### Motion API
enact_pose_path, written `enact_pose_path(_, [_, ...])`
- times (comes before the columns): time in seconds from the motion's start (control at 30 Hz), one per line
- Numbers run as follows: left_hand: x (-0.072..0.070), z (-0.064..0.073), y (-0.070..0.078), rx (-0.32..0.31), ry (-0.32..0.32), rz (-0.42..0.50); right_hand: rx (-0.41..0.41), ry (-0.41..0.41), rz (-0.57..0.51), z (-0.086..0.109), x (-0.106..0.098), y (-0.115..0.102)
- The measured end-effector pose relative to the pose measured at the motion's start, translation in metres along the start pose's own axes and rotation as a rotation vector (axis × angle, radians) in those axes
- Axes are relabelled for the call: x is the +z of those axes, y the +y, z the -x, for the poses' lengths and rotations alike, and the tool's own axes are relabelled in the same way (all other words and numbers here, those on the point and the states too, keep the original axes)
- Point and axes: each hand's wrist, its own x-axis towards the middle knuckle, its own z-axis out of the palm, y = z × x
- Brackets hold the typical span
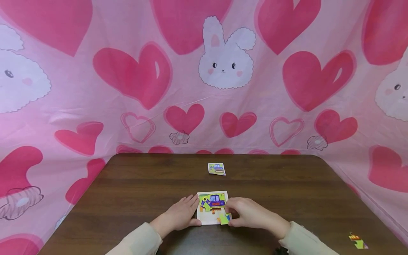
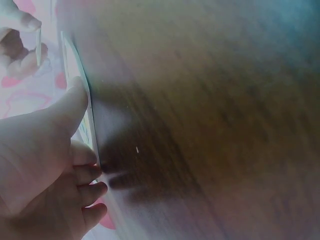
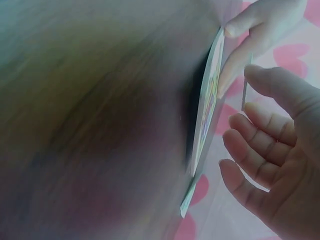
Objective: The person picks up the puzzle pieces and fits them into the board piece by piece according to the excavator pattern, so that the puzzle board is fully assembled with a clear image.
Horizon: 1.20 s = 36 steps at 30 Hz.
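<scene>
Judging this the fitting step, I have my right hand (image 1: 248,213) pinching a puzzle piece (image 1: 225,219) seemingly above the board's (image 1: 208,219) near-right corner, left hand (image 1: 181,214) loosely bracing, with alignment needed next.

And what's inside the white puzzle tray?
Puzzle pieces showing a purple vehicle lie in the tray's upper part; the lower left shows bare white. The right hand and the piece it holds cover the lower right, hiding what's there.

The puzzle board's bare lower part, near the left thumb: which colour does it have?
White; this part of the puzzle board shows best in the head view.
</scene>
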Motion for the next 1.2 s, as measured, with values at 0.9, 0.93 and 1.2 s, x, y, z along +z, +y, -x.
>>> enact_pose_path(0.9, [-0.001,0.001,0.001,0.005,0.004,-0.003,-0.088,-0.056,-0.061,-0.028,0.02,-0.005])
enact_pose_path(0.93, [-0.001,0.001,0.001,0.006,0.003,-0.002,-0.093,-0.051,-0.046,-0.029,0.021,-0.006])
enact_pose_path(1.2, [0.0,0.0,0.0,0.011,0.005,-0.004,-0.039,0.035,0.062,-0.041,0.028,-0.014])
